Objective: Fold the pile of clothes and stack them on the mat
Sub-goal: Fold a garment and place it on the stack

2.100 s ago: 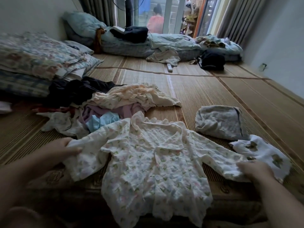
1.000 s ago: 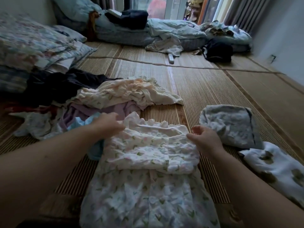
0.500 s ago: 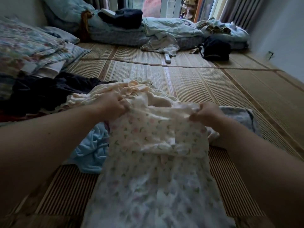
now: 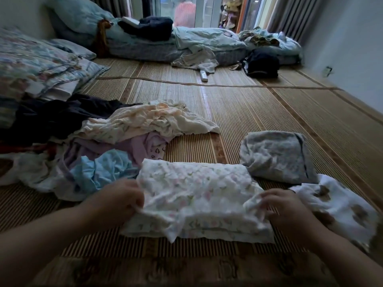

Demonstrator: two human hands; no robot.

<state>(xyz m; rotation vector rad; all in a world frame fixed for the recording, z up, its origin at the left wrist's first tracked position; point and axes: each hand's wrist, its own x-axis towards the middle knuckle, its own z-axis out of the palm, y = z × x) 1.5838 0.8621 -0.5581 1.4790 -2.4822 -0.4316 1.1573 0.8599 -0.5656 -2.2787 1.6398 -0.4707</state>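
far left, the pile of clothes [image 4: 87, 141] lies loose on the mat [image 4: 259, 112]: dark pieces at the back, a cream one on top, a lilac one with small heart prints, and a pale blue garment [image 4: 103, 168] crumpled at its near edge. all of it looks thin, light and limp, so each piece will likely sag and crease unless it is spread flat and taken by two corners or a seam.

next, the left hand [image 4: 118, 201] has its grip closed on the left edge of the floral garment [image 4: 196, 193], fingers and thumb pinching the cloth. this piece lies on the mat directly in front of the person, folded into a wide band, with a loose flap over its near edge. it looks like soft, crinkled cotton with hardly any weight. it should keep a fold only if pressed down, and the two ends are the sensible places to hold it.

the right hand [image 4: 290, 210] grips the right end, fingers curled round a bunch of the fabric.

beyond that hand sits a grey folded piece [image 4: 277, 156], and nearest the right edge lies a white cloth with brown prints [image 4: 339, 206], touching the grey one. whether the white one is folded i cannot tell.

no brand, label or readable writing shows. the dark motifs on the mat's near border are too dim to read.
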